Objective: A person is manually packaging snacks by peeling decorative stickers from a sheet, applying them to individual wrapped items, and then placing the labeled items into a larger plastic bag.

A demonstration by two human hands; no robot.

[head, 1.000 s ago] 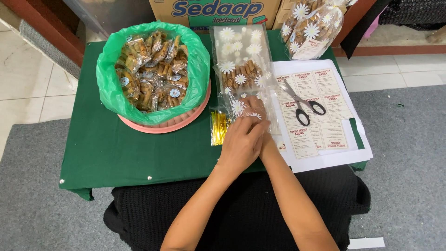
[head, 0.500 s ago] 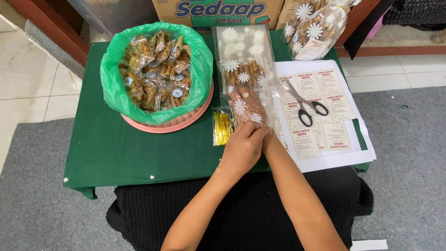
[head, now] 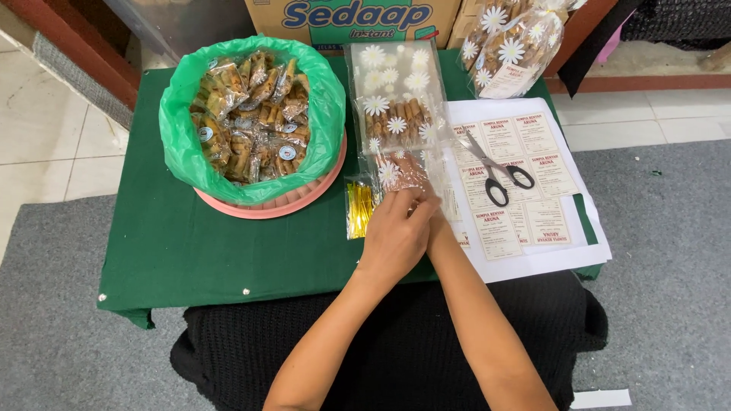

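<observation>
Daisy-printed clear snack bag, lying flat, pinched by left hand and right hand.

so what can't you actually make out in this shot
- Right hand, head view: nearly all hidden under the left hand, so its grip cannot be told.
- Near end of the daisy-print clear bag: covered by the hands.
- Filled daisy bags and cardboard box: cut off by the top edge.
- Packets in the green-lined basin: only the top layer shows.
- Gold twist ties: too small to count.
</observation>
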